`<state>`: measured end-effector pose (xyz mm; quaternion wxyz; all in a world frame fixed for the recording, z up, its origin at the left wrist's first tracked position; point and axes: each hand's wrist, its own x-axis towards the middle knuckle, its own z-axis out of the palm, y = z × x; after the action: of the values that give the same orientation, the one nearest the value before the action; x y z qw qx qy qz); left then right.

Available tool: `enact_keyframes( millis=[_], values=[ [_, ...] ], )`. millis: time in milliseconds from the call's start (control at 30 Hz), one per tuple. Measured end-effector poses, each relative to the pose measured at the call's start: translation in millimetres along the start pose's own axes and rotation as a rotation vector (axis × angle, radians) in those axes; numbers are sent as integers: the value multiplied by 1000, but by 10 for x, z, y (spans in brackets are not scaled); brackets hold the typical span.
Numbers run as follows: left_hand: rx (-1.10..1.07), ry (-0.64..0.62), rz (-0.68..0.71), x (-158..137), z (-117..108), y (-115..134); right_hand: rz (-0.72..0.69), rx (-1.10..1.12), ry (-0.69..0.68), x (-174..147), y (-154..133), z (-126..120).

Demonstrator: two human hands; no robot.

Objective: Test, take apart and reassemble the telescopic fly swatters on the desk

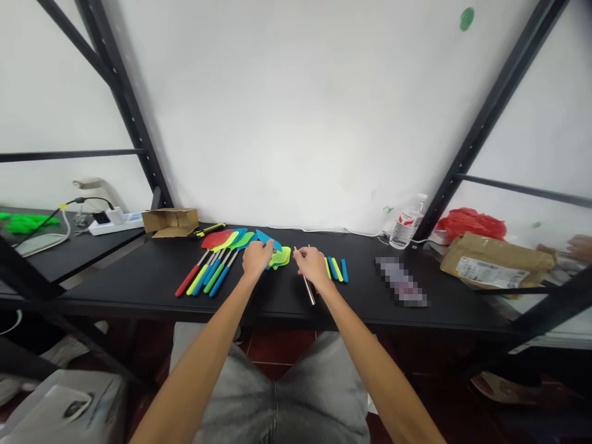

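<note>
Assembly, I'd say: the left hand [256, 258] pinches a blue swatter head [265, 236]; the right hand [311, 263], at its three o'clock, grips a rod [309, 291], likely needing alignment.

Desk [361, 302]; clock centred on the pile of swatter heads [282, 256]. Nine: swatters [213, 266], side by side, handles toward the person. Ten: box [178, 221], cutter [210, 230] at its three. Ten, farther, adjoining surface: power strip [104, 227]. Two: bottle [407, 226], near the wall [296, 123]. Three: row of grips [339, 269]. Four: pixelated item [401, 282]. Three, farther, off the desk: parcel [493, 262], bag [472, 223] behind.
</note>
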<state>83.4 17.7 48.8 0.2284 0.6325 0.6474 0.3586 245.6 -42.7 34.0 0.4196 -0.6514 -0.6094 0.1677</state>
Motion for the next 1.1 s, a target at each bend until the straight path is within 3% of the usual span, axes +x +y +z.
enact_keyframes(
  millis=[133,367,433,567,667,833,967,1100],
  values=[
    [207,-61,-63,-129,-33,-23,52,-410,-14,183,-46,109],
    [325,-190,-39,-159,-104,-134,59,-719,-16,254,2,217],
    [368,-140,0,-175,-135,-199,58,-761,-14,251,23,234],
    [566,107,71,-208,-284,-354,43,-787,-13,219,31,243],
    [721,171,58,-202,-432,-494,32,-781,-6,181,10,224],
    [808,77,12,-177,-553,-609,17,-698,35,108,-32,138],
    [809,11,47,-284,-599,-466,-17,-511,63,3,-92,64],
    [756,51,90,-577,-607,-172,-92,-58,-55,-113,-237,150]
  ],
)
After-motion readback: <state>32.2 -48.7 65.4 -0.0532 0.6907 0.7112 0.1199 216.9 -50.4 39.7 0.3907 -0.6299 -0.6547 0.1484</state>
